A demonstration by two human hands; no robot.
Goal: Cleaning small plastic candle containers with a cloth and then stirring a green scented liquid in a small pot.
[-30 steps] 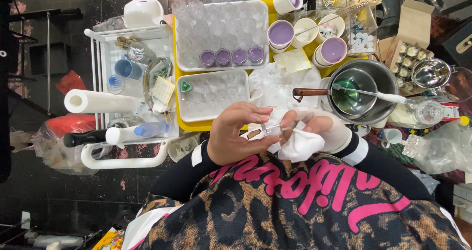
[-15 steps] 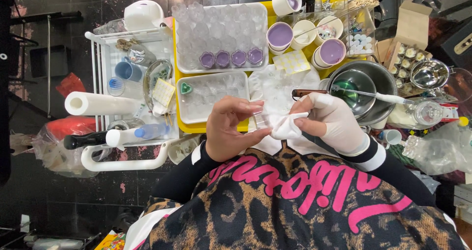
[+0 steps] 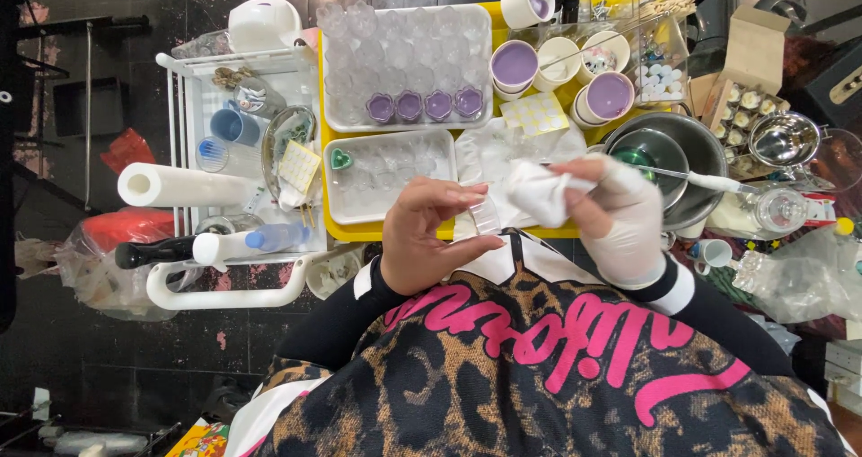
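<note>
A: From the head camera, what does each hand have?

B: The left hand (image 3: 429,241) is bare, its fingers curled and pinched on a small clear plastic cup (image 3: 486,215), held at the fingertips just above the person's chest. The right hand (image 3: 620,219) wears a white glove and is closed around a crumpled white tissue (image 3: 539,192).

A: How does the cup sit against the grip?

B: It pokes out past the left fingertips toward the right hand, with only its near side gripped. The tissue bulges from the gloved fingers and comes close to the cup; whether they touch cannot be told.

A: What surrounds the hands?

B: Beyond them lies a yellow tray (image 3: 346,232) bearing a white dish (image 3: 337,188) with a green heart mould (image 3: 340,158) and a larger white dish (image 3: 486,62) of clear moulds, four of them filled purple. A steel bowl (image 3: 709,152) stands just right of the glove, and paper cups (image 3: 514,65) of purple liquid farther off. A paper towel roll (image 3: 184,186) lies on the white cart (image 3: 180,107).

A: What could go wrong?

B: In his judgement, the cup is light and slick, held by a shallow pinch; a hard rub from the tissue could flick it out onto the tray or crush its thin wall. A wide right elbow might also knock the bowl's spoon (image 3: 709,181).
</note>
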